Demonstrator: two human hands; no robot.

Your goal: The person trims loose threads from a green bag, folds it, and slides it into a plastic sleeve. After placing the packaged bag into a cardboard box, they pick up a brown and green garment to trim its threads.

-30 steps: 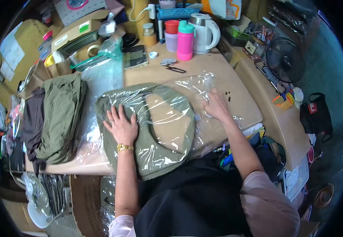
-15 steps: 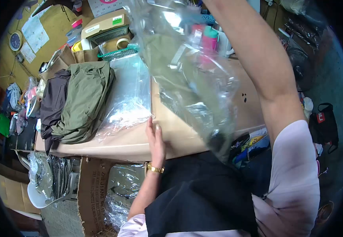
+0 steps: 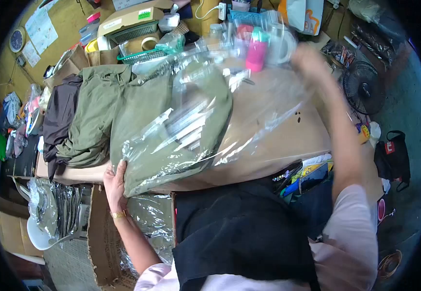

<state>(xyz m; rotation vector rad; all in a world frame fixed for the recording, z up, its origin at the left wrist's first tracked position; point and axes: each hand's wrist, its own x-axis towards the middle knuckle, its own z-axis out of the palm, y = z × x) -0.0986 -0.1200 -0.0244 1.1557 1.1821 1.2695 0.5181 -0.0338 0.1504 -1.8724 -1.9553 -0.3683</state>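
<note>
An olive-green folded garment (image 3: 171,126) lies at a slant across the table inside a clear plastic bag (image 3: 264,116). My left hand (image 3: 115,182) grips the lower left corner of the bagged garment, thumb on top. Motion smears my right hand (image 3: 310,60), which is beside the bag's upper right end; its fingers do not show clearly. To the left of the bag, another olive garment (image 3: 94,116) and a dark grey garment (image 3: 61,119) are piled side by side.
Behind the bag stand a pink bottle (image 3: 255,56), a green basket (image 3: 145,56) and a cardboard box (image 3: 133,22). Below the tan table (image 3: 288,138) an open carton (image 3: 101,237) holds plastic-wrapped items. A chair with bagged garments (image 3: 58,208) is at left, a fan (image 3: 363,87) at right.
The bagged garment has come down from a raised, hanging position onto the table. My left hand has moved left to its corner; my right hand has dropped into view at the upper right.
</note>
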